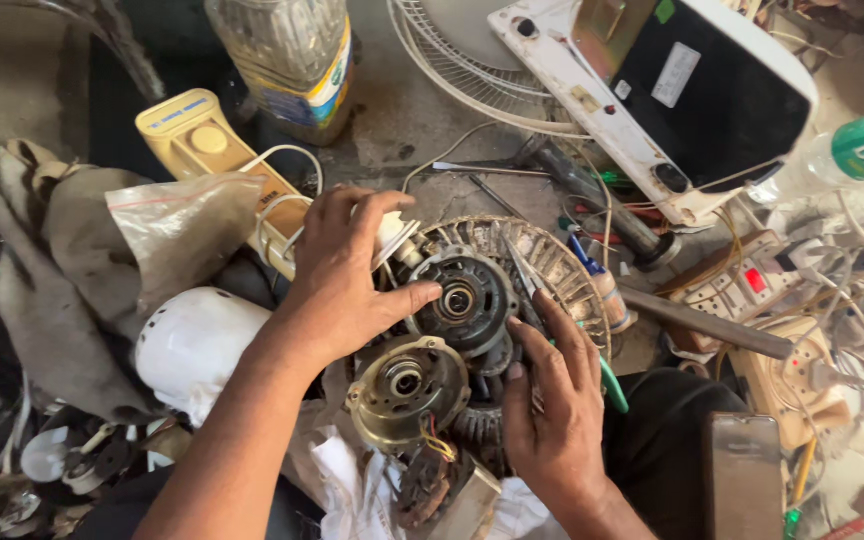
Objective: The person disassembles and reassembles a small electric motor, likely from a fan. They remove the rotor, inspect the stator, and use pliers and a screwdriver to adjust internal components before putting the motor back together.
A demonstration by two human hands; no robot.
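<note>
My left hand [344, 270] rests on a dark round fan motor housing [467, 300], thumb pressed against its rim, fingers over white wires at its far side. My right hand [552, 395] grips needle-nose pliers [532, 285] with green handles, their tips pointing at the motor's right edge. The motor sits in a ribbed round metal casing [562, 265]. A brass-coloured motor end cover [404, 385] with a centre bearing lies just in front, between my wrists.
A white motor cap [192, 345] lies left beside grey cloth. A plastic bottle [292, 55], a yellow box [202, 140], a fan grille [462, 70] and a white-black appliance [672, 90] stand behind. A power strip [747, 285], tangled wires and a metal bar [712, 325] are at right.
</note>
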